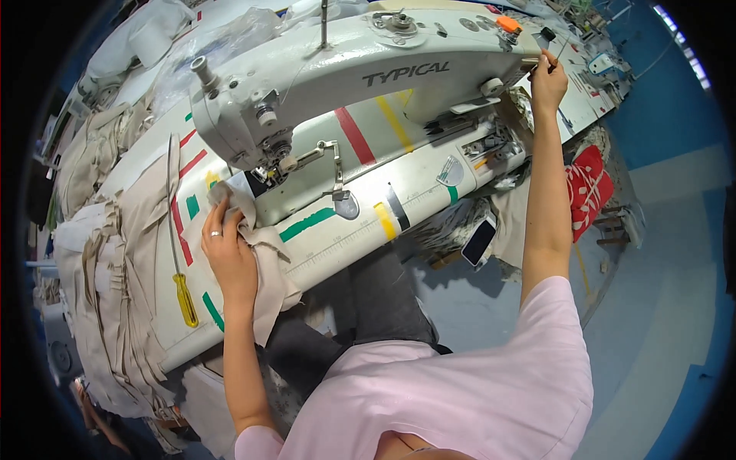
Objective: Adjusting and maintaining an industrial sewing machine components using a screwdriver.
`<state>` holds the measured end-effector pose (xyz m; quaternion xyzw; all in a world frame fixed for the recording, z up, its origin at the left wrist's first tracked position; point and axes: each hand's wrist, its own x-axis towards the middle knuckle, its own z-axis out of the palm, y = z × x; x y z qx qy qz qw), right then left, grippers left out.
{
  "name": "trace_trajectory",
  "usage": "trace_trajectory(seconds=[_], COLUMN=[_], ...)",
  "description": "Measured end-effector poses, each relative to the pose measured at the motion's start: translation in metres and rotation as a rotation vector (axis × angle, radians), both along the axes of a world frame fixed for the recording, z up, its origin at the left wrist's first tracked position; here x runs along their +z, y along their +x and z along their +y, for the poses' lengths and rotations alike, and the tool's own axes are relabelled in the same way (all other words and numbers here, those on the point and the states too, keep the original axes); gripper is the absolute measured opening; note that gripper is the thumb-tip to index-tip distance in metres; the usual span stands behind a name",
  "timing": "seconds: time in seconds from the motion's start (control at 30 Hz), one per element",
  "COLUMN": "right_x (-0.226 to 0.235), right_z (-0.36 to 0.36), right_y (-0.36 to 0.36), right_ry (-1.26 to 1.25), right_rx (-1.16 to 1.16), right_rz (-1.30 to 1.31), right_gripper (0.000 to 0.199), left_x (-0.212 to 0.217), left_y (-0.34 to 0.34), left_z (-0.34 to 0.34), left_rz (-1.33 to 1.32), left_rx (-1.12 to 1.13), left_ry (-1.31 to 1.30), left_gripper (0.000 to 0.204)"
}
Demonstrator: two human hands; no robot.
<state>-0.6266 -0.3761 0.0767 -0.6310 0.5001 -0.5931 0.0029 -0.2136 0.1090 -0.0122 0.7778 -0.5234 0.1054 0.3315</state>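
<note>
Left hand (228, 257) grips creased beige cloth (270, 268) beside the sewing machine's (337, 77) left end; right hand (549, 84) is closed at the machine's right end, its hold hard to make out.
Good handling likely means smoothing the cloth flat and keeping the left hand clear of the machine's working end. The fabric looks soft and matte against the machine's smooth, rounded white body.

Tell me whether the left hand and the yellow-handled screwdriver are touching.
Apart. The head view shows a strip of white sewing table between the left hand and the yellow-handled screwdriver.
</note>
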Motion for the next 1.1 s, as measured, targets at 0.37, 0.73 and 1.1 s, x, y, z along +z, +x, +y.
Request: trace_trajectory(seconds=[0.37,0.73,1.1], right_x=[-0.008,0.069,-0.003], right_z=[-0.054,-0.146,-0.09], right_y=[-0.085,-0.08,-0.093], right_ry=[0.488,0.808,0.612], right_rx=[0.705,0.359,0.384], right_rz=[-0.522,-0.051,-0.48], right_gripper=[0.012,0.019,0.016], left_x=[-0.002,-0.001,0.0], left_y=[-0.001,0.001,0.002], left_z=[-0.008,0.003,0.001], left_rz=[-0.01,-0.024,-0.017], left_rx=[0.017,0.067,0.049], left_ry=[0.008,0.051,0.07], left_gripper=[0.037,0.036,0.038])
